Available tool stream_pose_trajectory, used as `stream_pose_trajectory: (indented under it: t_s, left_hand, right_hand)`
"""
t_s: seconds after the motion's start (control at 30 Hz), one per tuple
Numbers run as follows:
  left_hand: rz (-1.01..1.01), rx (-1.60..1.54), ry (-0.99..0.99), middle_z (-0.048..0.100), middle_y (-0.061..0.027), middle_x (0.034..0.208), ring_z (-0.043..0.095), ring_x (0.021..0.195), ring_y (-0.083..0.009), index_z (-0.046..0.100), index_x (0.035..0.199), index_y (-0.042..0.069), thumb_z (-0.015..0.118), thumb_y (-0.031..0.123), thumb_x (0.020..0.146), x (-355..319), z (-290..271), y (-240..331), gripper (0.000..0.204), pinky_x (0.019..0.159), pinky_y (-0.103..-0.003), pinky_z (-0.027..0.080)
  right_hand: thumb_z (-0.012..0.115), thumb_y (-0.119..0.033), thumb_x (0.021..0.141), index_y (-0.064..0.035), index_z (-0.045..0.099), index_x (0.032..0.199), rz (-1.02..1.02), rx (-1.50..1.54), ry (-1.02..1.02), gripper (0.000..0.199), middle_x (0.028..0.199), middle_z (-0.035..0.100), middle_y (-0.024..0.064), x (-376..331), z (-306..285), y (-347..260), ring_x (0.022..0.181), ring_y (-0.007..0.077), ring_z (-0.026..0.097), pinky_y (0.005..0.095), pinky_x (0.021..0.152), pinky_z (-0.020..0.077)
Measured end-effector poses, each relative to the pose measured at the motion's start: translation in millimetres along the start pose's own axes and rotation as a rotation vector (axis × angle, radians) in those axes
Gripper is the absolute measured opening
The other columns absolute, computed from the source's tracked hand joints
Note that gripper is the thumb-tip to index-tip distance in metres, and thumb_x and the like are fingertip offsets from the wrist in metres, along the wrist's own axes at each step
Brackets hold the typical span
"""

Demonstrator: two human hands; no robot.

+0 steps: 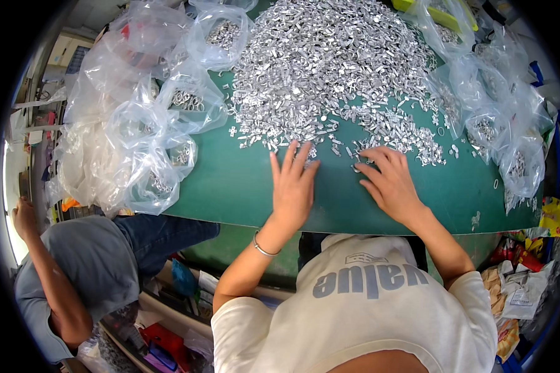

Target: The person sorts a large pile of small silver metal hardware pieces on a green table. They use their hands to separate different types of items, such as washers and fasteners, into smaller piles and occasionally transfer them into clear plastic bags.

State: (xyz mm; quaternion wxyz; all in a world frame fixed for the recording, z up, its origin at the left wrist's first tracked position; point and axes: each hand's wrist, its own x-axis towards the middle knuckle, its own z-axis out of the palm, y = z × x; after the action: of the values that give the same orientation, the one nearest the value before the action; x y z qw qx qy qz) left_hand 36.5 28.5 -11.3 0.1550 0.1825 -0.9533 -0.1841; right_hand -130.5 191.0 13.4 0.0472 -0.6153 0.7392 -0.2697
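Observation:
A large heap of small silver metal pieces (330, 56) covers the far middle of the green tabletop (242, 186). My left hand (292, 186) lies at the heap's near edge, fingers stretched forward and apart, fingertips touching a few loose pieces. To its right, my right hand (387, 180) rests with its fingers spread and slightly bent beside a smaller spread of pieces (410, 133). Its thumb and index finger are near a few single pieces. No piece shows gripped in either hand. A metal bangle (264, 244) circles my left wrist.
Clear plastic bags (146, 143) with metal pieces stand along the left side, more bags (498, 124) on the right. A yellow-green tray (442, 15) sits at the far right. Another person (87, 267) in a grey-blue shirt is at my left. Open drawers (174, 304) hold clutter below.

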Motion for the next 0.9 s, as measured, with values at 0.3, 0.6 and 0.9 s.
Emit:
stream_pose_trajectory:
  t_s: [0.3, 0.6, 0.9]
  left_hand:
    - [0.056, -0.231, 0.018, 0.055, -0.0086, 0.100, 0.053, 0.091, -0.0257, 0.062, 0.104, 0.003, 0.072, 0.008, 0.078, 12.5, 22.8, 54.1, 0.028, 0.078, -0.039, 0.036]
    - [-0.006, -0.400, 0.046, 0.054, -0.0128, 0.110, 0.055, 0.095, -0.0305, 0.057, 0.108, 0.004, 0.071, 0.003, 0.078, -5.6, 24.5, 54.9, 0.033, 0.079, -0.039, 0.040]
    - [-0.259, -0.747, 0.039, 0.051, -0.0169, 0.123, 0.057, 0.110, -0.0290, 0.050, 0.122, 0.001, 0.067, -0.012, 0.077, -18.4, 13.9, 64.9, 0.050, 0.085, -0.035, 0.051]
  right_hand:
    - [0.066, -0.005, 0.080, -0.0054, 0.065, 0.109, 0.057, 0.020, 0.070, 0.029, 0.129, 0.052, 0.0087, 4.1, 2.6, 12.1, 0.121, 0.0329, 0.044, 0.0461, 0.097, 0.0357]
    - [0.065, -0.009, 0.082, -0.0062, 0.065, 0.113, 0.041, 0.060, -0.169, 0.031, 0.138, 0.048, 0.0078, -28.9, -11.0, 1.7, 0.133, 0.0321, 0.038, 0.0495, 0.105, 0.0299]
    - [0.065, -0.014, 0.084, 0.0012, 0.044, 0.137, -0.029, 0.160, -0.206, 0.058, 0.143, 0.043, 0.0141, -36.3, 8.8, -15.2, 0.138, 0.0308, 0.035, 0.0480, 0.112, 0.0278]
